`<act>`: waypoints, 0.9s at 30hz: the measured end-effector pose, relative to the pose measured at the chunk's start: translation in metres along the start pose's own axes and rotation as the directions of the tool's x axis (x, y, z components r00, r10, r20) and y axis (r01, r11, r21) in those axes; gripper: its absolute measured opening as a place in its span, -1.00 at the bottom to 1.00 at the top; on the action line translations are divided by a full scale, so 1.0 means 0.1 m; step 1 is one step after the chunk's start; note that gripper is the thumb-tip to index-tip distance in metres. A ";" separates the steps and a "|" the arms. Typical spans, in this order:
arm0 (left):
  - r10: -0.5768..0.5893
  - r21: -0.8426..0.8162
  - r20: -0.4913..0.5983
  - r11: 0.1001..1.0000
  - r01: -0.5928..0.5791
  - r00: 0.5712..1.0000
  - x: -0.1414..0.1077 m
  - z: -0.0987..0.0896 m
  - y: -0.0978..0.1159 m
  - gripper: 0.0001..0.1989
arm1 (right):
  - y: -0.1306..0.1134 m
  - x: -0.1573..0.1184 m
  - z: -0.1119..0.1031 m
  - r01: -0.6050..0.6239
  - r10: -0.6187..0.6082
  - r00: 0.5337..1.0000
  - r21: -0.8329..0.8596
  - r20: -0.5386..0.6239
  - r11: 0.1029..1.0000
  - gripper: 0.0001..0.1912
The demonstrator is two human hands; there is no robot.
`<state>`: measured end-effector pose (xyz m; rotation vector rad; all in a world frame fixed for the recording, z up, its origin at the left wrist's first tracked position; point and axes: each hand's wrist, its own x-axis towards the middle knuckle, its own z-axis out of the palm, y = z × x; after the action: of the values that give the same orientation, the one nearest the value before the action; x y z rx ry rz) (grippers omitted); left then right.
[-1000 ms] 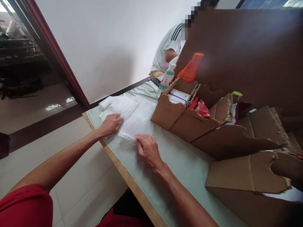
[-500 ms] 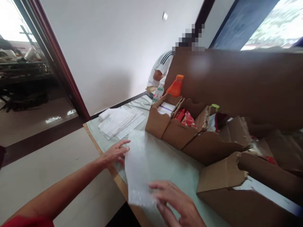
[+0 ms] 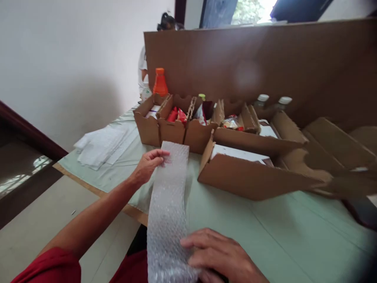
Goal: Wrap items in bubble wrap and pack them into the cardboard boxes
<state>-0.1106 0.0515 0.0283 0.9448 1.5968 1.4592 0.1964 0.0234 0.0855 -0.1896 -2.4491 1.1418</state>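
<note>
A long strip of clear bubble wrap [image 3: 169, 196] stretches from the middle of the table toward my body, its near end hanging past the table edge. At its far left edge, my left hand [image 3: 149, 165] pinches the wrap between thumb and fingers. My right hand [image 3: 222, 253] is at the near right side, fingers curved over the wrap and thumb low at its edge, gripping it. Left of the strip lies a loose pile of flat bubble wrap sheets [image 3: 101, 147].
Cardboard bins [image 3: 172, 131] holding red packets and other goods line the back, below a tall brown board [image 3: 212, 63]. A longer cardboard box [image 3: 247, 177] stands nearer, right of the strip. An orange bottle [image 3: 160, 82] is behind the bins. A person [image 3: 142, 65] is partly hidden behind the board.
My view has turned right, showing more bins and bottles. The strip extends closer to my body. My left fingers, spread beside the strip before, now pinch its far edge.
</note>
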 end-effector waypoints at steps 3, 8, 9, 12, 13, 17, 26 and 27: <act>0.049 0.114 0.014 0.992 -0.050 0.999 0.11 0.07 0.03 -0.57 | 0.18 -0.04 0.09 -0.093 0.089 0.994 -0.070 -0.062 0.993 -0.78; 0.185 0.405 0.269 0.869 -0.285 0.945 -0.64 -0.32 -0.05 -0.49 | 0.52 -0.08 0.27 -0.244 0.247 0.964 0.041 -0.102 0.969 -0.77; 0.152 0.412 0.402 0.850 -0.327 0.903 -0.89 -0.39 -0.05 -0.49 | 0.55 -0.08 0.29 -0.260 0.267 0.960 0.083 -0.086 0.962 -0.78; 0.041 0.389 0.545 0.872 -0.296 0.837 -1.54 -0.43 -0.07 -0.31 | 0.57 -0.04 0.31 -0.332 0.344 0.938 0.186 -0.039 0.925 -0.79; 0.027 0.393 0.510 0.882 -0.260 0.859 -1.67 -0.38 -0.09 -0.26 | 0.57 -0.03 0.32 -0.367 0.383 0.923 0.215 -0.036 0.905 -0.80; 0.021 0.451 0.108 0.890 -0.068 0.994 -1.73 -0.02 -0.30 -0.54 | 0.65 0.02 0.44 -0.450 0.537 0.841 0.459 -0.071 0.766 -0.66; -0.009 0.567 -0.045 0.823 0.034 0.999 -1.41 0.11 -0.51 -0.44 | 0.95 0.16 0.77 -0.524 0.525 0.767 0.112 -0.369 0.844 -0.41; -0.004 0.596 -0.047 0.802 0.031 0.999 -1.41 0.10 -0.50 -0.44 | 0.94 0.15 0.77 -0.521 0.495 0.776 0.046 -0.392 0.853 -0.42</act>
<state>-0.0414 -0.0745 -0.0150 1.2408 2.1517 0.9607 0.1441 0.0354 -0.0245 -1.0572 -2.1187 1.0899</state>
